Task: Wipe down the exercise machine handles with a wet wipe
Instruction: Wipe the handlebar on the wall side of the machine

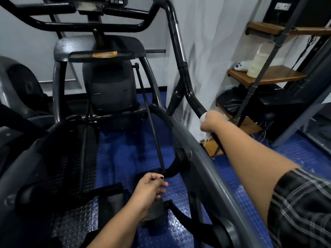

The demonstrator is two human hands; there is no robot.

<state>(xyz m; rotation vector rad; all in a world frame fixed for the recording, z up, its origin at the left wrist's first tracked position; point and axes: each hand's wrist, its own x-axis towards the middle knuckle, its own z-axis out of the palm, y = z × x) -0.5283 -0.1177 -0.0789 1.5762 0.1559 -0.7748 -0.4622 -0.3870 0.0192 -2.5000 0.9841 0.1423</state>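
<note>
Right hand (212,122) grips wet wipe (203,117) around handle (194,102); left hand (151,187) well apart.

A small workout room, by the look of it: a big exercise machine (111,83), another machine (18,83) beside it, blue studded rubber floor (125,149), wooden shelves (268,76) by a white curtain (211,51).

Outstretched right grip (210,122) fisted round handle (195,102); left grip (150,187) low, loosely curled.

The right hand (212,122) grips a white wet wipe (203,117) around the machine's black handle (194,102).
</note>
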